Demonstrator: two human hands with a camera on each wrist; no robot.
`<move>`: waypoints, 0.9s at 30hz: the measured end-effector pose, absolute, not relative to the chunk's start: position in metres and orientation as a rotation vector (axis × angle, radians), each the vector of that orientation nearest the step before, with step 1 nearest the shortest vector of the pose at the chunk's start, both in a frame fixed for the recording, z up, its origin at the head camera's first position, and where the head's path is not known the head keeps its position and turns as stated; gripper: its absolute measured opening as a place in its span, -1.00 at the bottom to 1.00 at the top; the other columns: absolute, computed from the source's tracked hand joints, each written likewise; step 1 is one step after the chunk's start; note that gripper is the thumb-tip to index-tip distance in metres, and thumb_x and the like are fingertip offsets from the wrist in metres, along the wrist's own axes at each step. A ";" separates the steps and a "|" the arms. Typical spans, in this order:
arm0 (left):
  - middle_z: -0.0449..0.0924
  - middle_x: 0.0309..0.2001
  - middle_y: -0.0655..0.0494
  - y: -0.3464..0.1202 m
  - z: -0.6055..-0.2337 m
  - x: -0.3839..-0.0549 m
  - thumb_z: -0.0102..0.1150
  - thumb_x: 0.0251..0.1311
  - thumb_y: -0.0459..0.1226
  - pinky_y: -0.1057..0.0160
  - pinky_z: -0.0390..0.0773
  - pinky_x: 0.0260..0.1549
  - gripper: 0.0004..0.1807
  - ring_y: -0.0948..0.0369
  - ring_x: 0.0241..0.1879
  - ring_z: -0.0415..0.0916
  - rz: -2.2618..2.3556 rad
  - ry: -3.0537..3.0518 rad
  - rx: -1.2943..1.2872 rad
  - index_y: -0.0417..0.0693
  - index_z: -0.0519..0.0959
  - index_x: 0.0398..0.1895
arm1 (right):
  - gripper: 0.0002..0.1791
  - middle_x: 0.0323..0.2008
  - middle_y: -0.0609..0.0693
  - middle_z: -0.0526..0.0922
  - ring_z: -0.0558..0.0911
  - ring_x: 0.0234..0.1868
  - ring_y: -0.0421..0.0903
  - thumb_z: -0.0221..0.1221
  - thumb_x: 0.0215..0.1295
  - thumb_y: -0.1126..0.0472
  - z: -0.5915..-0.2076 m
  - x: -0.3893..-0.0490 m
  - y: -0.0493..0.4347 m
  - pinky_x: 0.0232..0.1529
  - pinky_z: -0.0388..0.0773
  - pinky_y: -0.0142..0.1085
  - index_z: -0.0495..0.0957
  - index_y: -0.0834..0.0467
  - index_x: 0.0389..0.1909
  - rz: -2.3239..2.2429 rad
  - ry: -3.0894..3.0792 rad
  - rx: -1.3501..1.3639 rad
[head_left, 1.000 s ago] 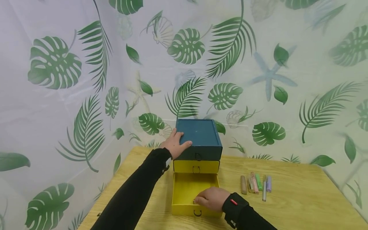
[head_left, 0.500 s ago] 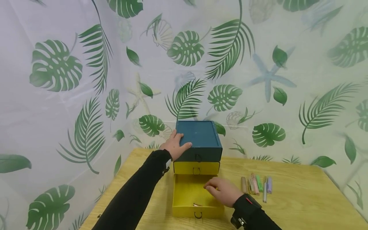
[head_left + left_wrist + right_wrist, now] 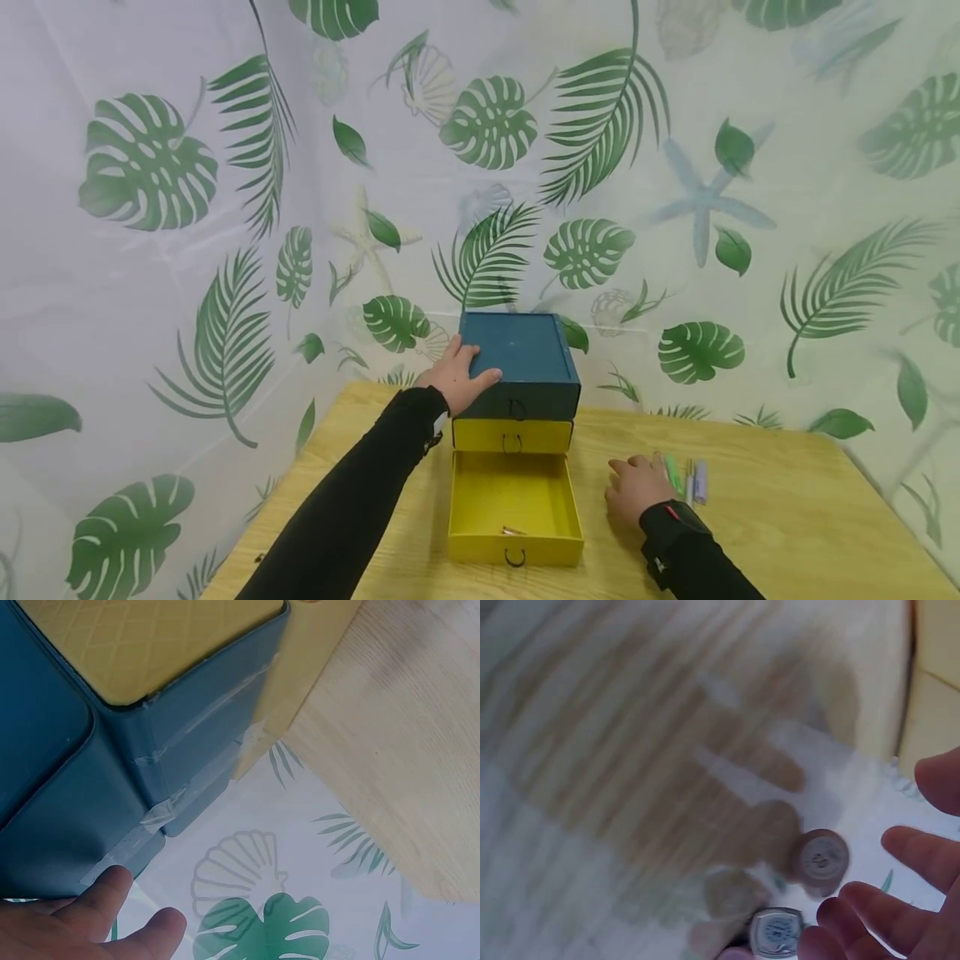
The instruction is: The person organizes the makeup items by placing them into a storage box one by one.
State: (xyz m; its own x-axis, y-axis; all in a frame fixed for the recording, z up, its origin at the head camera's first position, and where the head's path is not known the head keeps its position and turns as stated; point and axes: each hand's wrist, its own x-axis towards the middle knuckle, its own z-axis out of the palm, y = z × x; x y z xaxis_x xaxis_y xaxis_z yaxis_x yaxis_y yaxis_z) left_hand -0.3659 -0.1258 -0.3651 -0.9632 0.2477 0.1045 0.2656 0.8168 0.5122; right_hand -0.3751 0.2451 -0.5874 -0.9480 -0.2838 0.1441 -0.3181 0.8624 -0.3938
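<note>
Your right hand (image 3: 633, 492) covers the left end of a row of small slim tubes, so from the head view you make out only the green tube (image 3: 673, 475), the silvery stick (image 3: 690, 485) and the purple tube (image 3: 701, 482) on its far right side. The right wrist view shows a brown round-ended tube (image 3: 821, 859) and a square-ended clear tube (image 3: 776, 931) just beside your fingertips; those fingers are loosely spread and grasp nothing, though you cannot tell whether they touch either. Much of that view is hazy and streaked.

Your left hand (image 3: 453, 379) lies with relaxed fingers on the near left edge of the dark blue box-shaped cabinet (image 3: 517, 346), its palm side hidden. Below, the yellow lower drawer (image 3: 480, 550) is pulled out, holding a small slender item (image 3: 512, 531) near its front wall, too small to identify.

The row lies right of the cabinet on a pale wood-grain desk (image 3: 787, 492), cut off at the near edge. Behind hangs a white sheet (image 3: 525, 42) printed with green leaves, shells and starfish.
</note>
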 end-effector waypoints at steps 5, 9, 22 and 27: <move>-0.22 0.64 -0.08 -0.125 -0.367 -0.362 -0.04 0.44 0.26 -0.11 0.45 0.32 -0.18 -0.09 0.50 0.13 -0.868 -2.944 -0.441 0.03 0.18 0.59 | -0.68 -0.04 0.22 0.68 0.51 0.18 0.34 0.16 0.37 0.13 -0.539 -0.340 0.220 0.37 0.01 0.51 0.71 0.22 -0.01 0.188 -3.048 0.441; -0.21 0.63 -0.10 -0.125 -0.366 -0.360 -0.05 0.44 0.26 -0.12 0.45 0.32 -0.18 -0.09 0.50 0.13 -0.858 -2.939 -0.453 0.02 0.19 0.58 | -0.71 -0.03 0.26 0.66 0.50 0.18 0.32 0.17 0.36 0.18 -0.522 -0.329 0.211 0.39 0.06 0.46 0.71 0.25 -0.06 0.154 -3.070 0.397; -0.21 0.63 -0.10 -0.127 -0.363 -0.362 -0.05 0.44 0.26 -0.13 0.45 0.32 -0.19 -0.09 0.50 0.13 -0.835 -2.933 -0.453 0.03 0.19 0.58 | -0.87 -0.29 0.14 0.52 0.55 -0.19 0.22 0.24 0.30 0.33 -0.516 -0.332 0.217 -0.19 0.65 0.09 0.69 0.25 -0.19 0.416 -3.036 0.224; -0.21 0.63 -0.10 -0.127 -0.364 -0.363 -0.04 0.45 0.26 -0.14 0.43 0.34 -0.19 -0.10 0.50 0.12 -0.843 -2.927 -0.452 0.02 0.19 0.58 | -0.95 -0.35 0.11 0.54 0.55 -0.20 0.19 0.27 0.26 0.39 -0.518 -0.332 0.218 -0.16 0.65 0.07 0.68 0.24 -0.29 0.379 -3.025 0.263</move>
